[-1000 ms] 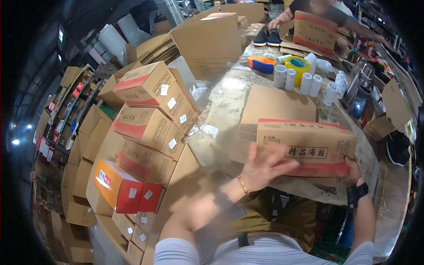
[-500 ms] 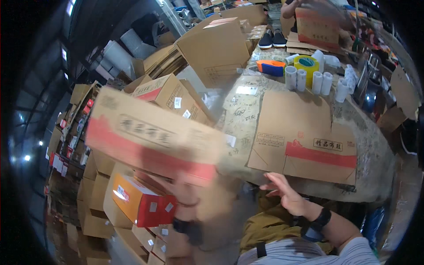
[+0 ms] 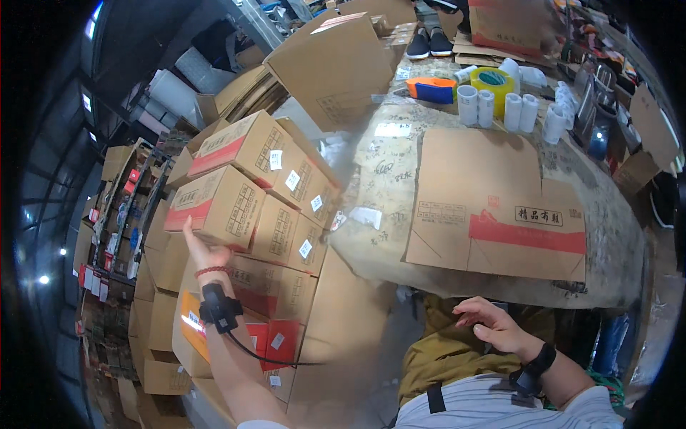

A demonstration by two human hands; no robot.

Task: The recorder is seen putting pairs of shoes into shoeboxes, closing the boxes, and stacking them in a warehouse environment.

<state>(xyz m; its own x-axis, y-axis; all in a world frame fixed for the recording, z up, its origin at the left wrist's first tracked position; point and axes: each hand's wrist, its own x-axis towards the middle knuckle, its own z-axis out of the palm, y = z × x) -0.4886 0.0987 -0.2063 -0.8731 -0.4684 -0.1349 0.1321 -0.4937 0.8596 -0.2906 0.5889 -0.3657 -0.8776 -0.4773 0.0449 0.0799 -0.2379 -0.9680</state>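
My left hand (image 3: 206,252) is at the lower near edge of a brown cardboard shoe box (image 3: 216,205) with a red band. Its thumb lies against the box face, and the other fingers are partly hidden at the underside. This box sits among several similar boxes (image 3: 280,227) stacked in a large carton on the left. My right hand (image 3: 493,323) hovers in front of my lap, near the table's front edge, its fingers loosely bent and apart with nothing in them. Beyond it a flattened cardboard box blank (image 3: 479,186) with a red band lies on the table.
White paper rolls (image 3: 468,106), a yellow tape roll (image 3: 493,80) and an orange-and-blue tape dispenser (image 3: 431,90) stand at the table's (image 3: 379,186) far side. Black shoes (image 3: 429,44) sit behind them. A big open carton (image 3: 332,75) borders the table's left; an orange-and-red box (image 3: 275,343) lies below my left arm.
The shoe box, blurred in my left hand before, has moved left and away onto the stack. My right hand has drawn back slightly toward my body, off the table edge.
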